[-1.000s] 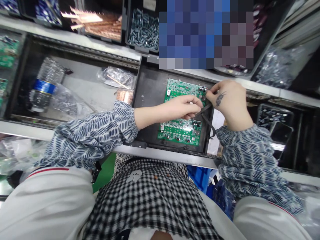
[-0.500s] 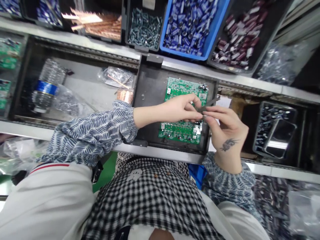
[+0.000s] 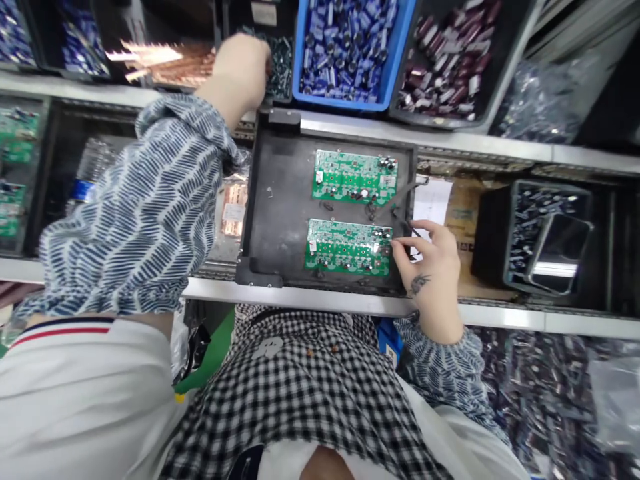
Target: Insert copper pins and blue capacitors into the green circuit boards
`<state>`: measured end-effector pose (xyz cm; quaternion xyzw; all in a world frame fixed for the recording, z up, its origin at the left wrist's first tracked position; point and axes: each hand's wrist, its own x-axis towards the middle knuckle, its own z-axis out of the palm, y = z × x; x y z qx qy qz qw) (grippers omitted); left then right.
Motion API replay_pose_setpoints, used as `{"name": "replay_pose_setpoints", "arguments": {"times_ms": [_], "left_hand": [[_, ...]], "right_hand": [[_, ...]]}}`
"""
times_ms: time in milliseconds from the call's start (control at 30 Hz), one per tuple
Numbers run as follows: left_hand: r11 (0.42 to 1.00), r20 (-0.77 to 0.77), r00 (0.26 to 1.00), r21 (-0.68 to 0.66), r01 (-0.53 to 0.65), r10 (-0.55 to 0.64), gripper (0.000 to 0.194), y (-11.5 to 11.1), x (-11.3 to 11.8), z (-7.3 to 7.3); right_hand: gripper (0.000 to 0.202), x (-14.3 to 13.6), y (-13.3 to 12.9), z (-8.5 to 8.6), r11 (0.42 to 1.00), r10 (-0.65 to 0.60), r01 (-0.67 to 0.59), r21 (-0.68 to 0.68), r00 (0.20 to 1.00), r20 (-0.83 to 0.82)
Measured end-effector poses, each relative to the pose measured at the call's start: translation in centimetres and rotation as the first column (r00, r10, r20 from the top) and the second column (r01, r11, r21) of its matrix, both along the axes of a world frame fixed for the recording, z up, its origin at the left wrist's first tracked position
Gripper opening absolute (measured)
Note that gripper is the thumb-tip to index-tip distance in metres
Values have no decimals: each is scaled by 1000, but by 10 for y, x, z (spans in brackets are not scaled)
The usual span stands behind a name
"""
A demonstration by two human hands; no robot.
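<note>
The left hand (image 3: 243, 69) is over the bin (image 3: 283, 75) at eleven o'clock, fingertips hidden; I cannot tell its grip. The right hand (image 3: 430, 259), fingertips narrow, is at the three o'clock end of the near board (image 3: 345, 248), towards the tray (image 3: 280, 200)'s four o'clock; anything pinched is unclear. A light touch, clear of the dark parts (image 3: 384, 233), seems best. The board's long axis runs roughly nine to three, those parts at two.
</note>
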<state>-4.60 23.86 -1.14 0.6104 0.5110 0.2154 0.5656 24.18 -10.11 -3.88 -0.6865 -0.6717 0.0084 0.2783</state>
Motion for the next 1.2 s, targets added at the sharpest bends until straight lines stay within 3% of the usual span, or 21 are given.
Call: {"name": "replay_pose_setpoints", "arguments": {"times_ms": [100,167,267,367,400,467,533,567,667,733,800,900,1000,1100,1200], "left_hand": [[960,-277,953,277,-43,122,19,0,-1,3],[921,-361,916,389,-23,176,18,1,-6,7],[860,-390,890,511,-6,237,20,2,-15,12],[809,-245,941,586,-47,232,13,-10,-7,17],[815,-149,969,574,-79,198,15,-19,2,18],[887,75,992,444,-123,100,26,-49,26,23],[980,266,964,191,-62,9,28,-89,53,29],[999,323,946,51,5,-21,28,-110,66,32],[937,432,902,-317,148,3,22,-164,93,38],[856,460,886,-481,189,62,20,-185,101,38],[789,481,870,-575,218,110,17,-195,103,36],[726,502,847,-647,234,174,15,-200,101,33],[726,516,834,-647,233,193,16,-203,98,30],[812,513,855,-530,244,79,17,-207,95,27],[940,450,882,-220,263,-141,20,-202,89,30]], "right_hand": [[16,2,2,-3,1000,-12,12,6,1000,3],[15,2,2,-4,1000,-23,23,-7,1000,-2],[16,0,2,-4,998,-49,49,-35,999,-15],[16,-3,2,-4,997,-66,66,-31,998,-7],[16,-4,2,-4,997,-69,69,-26,998,4],[16,-6,3,-3,997,-78,78,-19,997,30],[15,-9,3,-2,996,-79,81,-24,995,68],[15,-10,3,-1,996,-75,79,-35,992,97],[16,-15,1,8,994,-41,60,-87,978,202],[12,-18,1,18,992,-22,50,-114,973,232],[21,-20,4,31,996,-8,25,-88,982,187],[34,-24,16,47,997,72,-74,28,996,48],[23,-30,30,56,976,178,-176,127,984,-5],[16,-37,39,61,967,224,-214,138,973,-58],[12,-36,46,67,972,235,-223,77,949,-212]]}}
